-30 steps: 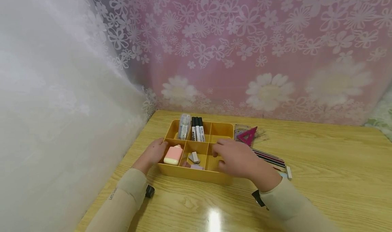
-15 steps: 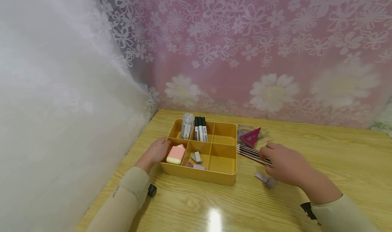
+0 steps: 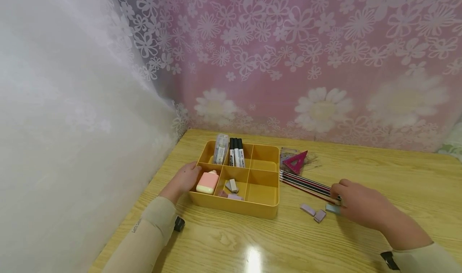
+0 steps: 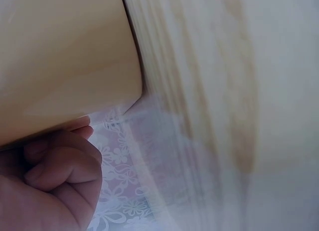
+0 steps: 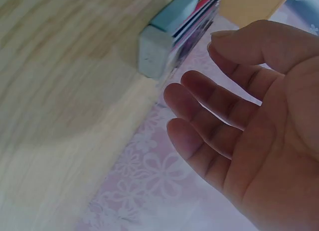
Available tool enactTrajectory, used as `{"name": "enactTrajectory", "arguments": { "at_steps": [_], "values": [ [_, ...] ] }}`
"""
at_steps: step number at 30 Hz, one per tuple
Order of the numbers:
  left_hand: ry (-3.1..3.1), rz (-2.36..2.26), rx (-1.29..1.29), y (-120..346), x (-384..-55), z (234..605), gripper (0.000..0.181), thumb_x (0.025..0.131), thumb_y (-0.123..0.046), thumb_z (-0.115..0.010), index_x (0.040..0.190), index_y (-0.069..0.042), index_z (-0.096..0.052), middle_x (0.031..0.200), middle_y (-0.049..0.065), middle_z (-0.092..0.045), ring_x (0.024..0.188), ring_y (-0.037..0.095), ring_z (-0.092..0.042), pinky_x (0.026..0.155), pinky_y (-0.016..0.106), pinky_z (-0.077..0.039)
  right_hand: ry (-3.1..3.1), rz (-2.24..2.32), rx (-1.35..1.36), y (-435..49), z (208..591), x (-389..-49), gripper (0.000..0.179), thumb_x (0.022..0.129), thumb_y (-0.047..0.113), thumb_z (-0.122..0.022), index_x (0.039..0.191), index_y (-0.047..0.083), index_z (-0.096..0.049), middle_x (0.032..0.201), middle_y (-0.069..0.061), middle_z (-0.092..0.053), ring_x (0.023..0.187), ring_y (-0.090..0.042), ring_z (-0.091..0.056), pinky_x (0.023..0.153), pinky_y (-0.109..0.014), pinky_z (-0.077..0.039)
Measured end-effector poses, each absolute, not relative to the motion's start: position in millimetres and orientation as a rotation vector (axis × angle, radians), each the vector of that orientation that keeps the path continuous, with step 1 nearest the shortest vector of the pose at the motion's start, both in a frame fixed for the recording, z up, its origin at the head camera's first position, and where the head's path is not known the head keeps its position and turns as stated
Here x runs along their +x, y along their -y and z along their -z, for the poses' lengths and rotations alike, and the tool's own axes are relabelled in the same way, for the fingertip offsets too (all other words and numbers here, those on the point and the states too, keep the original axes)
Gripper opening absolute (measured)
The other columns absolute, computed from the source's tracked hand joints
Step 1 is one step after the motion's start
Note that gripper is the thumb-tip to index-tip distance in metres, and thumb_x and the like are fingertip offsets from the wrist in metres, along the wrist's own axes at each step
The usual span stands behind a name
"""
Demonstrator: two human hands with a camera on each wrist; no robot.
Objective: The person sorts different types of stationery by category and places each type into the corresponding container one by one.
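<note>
My left hand (image 3: 183, 178) grips the left side of a yellow compartment box (image 3: 234, 210); in the left wrist view its fingers (image 4: 67, 166) curl against the box wall (image 4: 70, 57). To the right, my right hand (image 3: 366, 205) hovers at the near end of several dark pencils (image 3: 306, 183), holding nothing. In the right wrist view its fingers (image 5: 199, 141) are loosely bent, apart from a blue eraser (image 5: 174, 13) and a whitish eraser (image 5: 155, 51). Two small purple erasers (image 3: 308, 209) lie between that hand and the box.
Inside the box are a pink-and-cream bottle (image 3: 207, 182), small erasers (image 3: 233, 185), black-capped markers (image 3: 236, 152) and a clear plastic container (image 3: 220, 149). A magenta set square (image 3: 296, 161) lies behind the pencils, right of the box. A floral curtain (image 3: 267, 112) borders the table's back edge.
My right hand has moved from over the box's right compartments out to the right, along the pencils to their near end. My left hand has stayed on the box.
</note>
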State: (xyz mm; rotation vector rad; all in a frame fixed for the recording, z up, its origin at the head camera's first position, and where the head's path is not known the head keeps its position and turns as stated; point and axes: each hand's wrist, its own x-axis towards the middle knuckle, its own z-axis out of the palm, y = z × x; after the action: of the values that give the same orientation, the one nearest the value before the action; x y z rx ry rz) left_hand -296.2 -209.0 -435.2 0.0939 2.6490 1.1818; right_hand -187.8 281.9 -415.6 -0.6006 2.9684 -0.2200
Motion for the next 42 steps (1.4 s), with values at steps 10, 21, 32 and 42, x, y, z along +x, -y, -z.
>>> {"name": "enactTrajectory", "arguments": {
  "at_steps": [10, 21, 32, 42],
  "values": [
    [-2.655, -1.187, 0.092, 209.1, -295.1, 436.6, 0.048, 0.111, -0.031, -0.032, 0.148, -0.006, -0.05, 0.147, 0.015, -0.052, 0.138, 0.037, -0.044, 0.114, 0.058, -0.03, -2.883, 0.249, -0.45, -288.9, 421.0, -192.0, 0.025, 0.083, 0.0, -0.068, 0.099, 0.018, -0.065, 0.095, 0.0, -0.053, 0.07, -0.016, -0.046, 0.057, -0.033, -0.041],
    [-2.653, -1.194, 0.076, 208.0, -295.9, 437.2, 0.049, 0.111, -0.033, -0.031, 0.148, -0.007, -0.05, 0.146, 0.014, -0.053, 0.137, 0.035, -0.046, 0.114, 0.056, -0.031, -2.863, 0.228, -0.464, -294.5, 427.6, -193.4, 0.021, 0.084, 0.0, -0.066, 0.099, 0.014, -0.069, 0.093, 0.003, -0.055, 0.073, -0.013, -0.052, 0.061, -0.036, -0.047],
    [-2.632, -1.227, 0.109, 208.5, -295.7, 438.1, 0.047, 0.111, -0.03, -0.031, 0.148, -0.007, -0.05, 0.146, 0.014, -0.052, 0.137, 0.034, -0.045, 0.113, 0.057, -0.032, -2.863, 0.222, -0.446, -296.6, 426.7, -191.4, 0.02, 0.084, 0.004, -0.069, 0.099, 0.017, -0.067, 0.093, 0.003, -0.055, 0.072, -0.012, -0.052, 0.059, -0.036, -0.047],
    [-2.617, -1.228, 0.079, 209.2, -294.9, 437.2, 0.049, 0.111, -0.033, -0.031, 0.15, -0.008, -0.048, 0.147, 0.014, -0.051, 0.138, 0.035, -0.043, 0.114, 0.057, -0.031, -2.962, 0.202, -0.608, -271.2, 403.5, -183.9, 0.013, 0.091, 0.011, -0.071, 0.097, 0.02, -0.064, 0.091, 0.008, -0.053, 0.068, -0.005, -0.046, 0.056, -0.027, -0.042]
  ]
}}
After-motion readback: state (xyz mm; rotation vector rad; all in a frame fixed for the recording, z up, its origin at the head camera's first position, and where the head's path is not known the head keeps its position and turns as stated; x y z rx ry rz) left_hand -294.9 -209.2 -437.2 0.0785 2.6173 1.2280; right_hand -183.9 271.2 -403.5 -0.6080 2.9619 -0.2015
